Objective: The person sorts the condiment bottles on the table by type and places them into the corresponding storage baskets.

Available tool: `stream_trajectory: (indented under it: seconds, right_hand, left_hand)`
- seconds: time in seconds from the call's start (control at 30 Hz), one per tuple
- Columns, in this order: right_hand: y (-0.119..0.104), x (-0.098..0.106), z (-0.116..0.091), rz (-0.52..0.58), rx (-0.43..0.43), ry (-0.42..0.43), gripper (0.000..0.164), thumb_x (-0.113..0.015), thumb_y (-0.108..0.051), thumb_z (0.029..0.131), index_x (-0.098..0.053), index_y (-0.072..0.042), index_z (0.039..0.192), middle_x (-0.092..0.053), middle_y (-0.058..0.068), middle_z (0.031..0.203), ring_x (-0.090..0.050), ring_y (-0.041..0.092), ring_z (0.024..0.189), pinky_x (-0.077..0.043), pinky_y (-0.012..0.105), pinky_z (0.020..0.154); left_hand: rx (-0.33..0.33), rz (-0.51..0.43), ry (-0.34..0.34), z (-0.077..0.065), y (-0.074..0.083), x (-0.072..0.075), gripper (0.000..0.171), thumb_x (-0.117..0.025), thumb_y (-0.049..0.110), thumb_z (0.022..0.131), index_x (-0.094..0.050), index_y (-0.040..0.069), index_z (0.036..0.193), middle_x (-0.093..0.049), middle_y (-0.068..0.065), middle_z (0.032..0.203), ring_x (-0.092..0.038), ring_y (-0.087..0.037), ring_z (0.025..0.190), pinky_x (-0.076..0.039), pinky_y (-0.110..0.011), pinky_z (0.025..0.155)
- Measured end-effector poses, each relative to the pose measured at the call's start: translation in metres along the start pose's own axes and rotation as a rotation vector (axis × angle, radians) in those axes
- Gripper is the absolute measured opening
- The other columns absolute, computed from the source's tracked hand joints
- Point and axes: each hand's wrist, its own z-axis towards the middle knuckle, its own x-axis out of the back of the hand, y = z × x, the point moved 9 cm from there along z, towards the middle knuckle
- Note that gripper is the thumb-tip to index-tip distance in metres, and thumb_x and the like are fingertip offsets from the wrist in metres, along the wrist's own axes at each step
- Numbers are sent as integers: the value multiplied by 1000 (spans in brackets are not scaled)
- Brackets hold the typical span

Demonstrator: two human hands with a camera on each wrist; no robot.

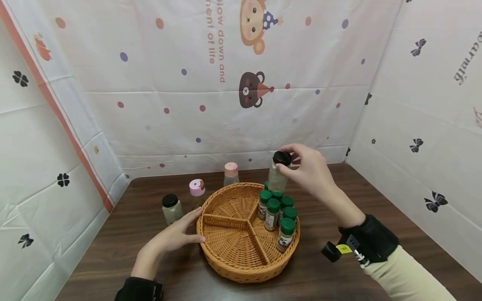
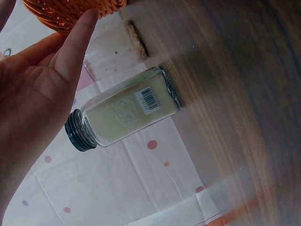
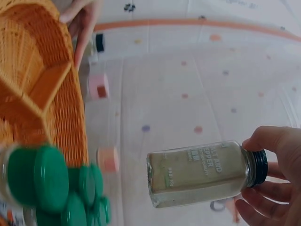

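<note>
My right hand (image 1: 309, 169) pinches a black-capped glass shaker jar (image 3: 200, 174) by its cap, holding it upright above the far right rim of the basket. Pale powder fills most of this square jar. The round wicker basket (image 1: 222, 221) has three compartments, and several green-capped spice jars (image 1: 273, 212) stand in the right one. At the basket's left rim, my left hand (image 1: 175, 237) touches the wicker with thumb and fingers extended. Just beyond that hand stands another black-capped glass jar (image 2: 129, 108), with pale powder and a barcode label.
Behind the basket stand a jar with a pink-lilac cap (image 1: 197, 187) and one with a peach cap (image 1: 231, 169). The dark wood table (image 1: 324, 267) meets printed white cloth (image 1: 180, 125) at the back and sides.
</note>
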Motion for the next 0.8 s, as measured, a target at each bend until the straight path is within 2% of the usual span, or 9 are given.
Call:
stream_trajectory:
  seconds: [0.23,0.43,0.57,0.8]
  right_hand:
    - [-36,-28,-1,48,68,-78,39,-77,-24,88,-67,-13,123,-70,6,110,-69,19,90,-60,39,79]
    - [-59,-55,-7,67,142,-120,36,-78,-24,87,-68,-14,120,-71,3,108,-67,15,87,-58,35,76]
    - [-70,-74,-12,81,180,-141,35,-78,-24,87,-68,-14,119,-71,2,107,-67,13,88,-57,32,76]
    - [-80,-105,-22,80,199,-186,38,-79,-24,86,-68,-13,121,-71,1,109,-64,11,85,-53,26,72]
  left_hand:
    - [-6,-5,-3,1,-2,0,90,-75,33,89,-25,3,157,-19,-22,165,-36,-45,144,-27,-67,114]
    - [19,-19,7,2,-5,0,90,-76,33,88,-26,6,158,-19,-19,166,-35,-42,146,-27,-66,115]
    - [29,-21,13,2,-7,0,90,-76,33,88,-27,6,158,-20,-18,166,-36,-42,146,-27,-66,116]
    - [32,-20,14,3,-8,1,90,-75,34,88,-26,7,158,-20,-19,166,-36,-43,145,-28,-65,116]
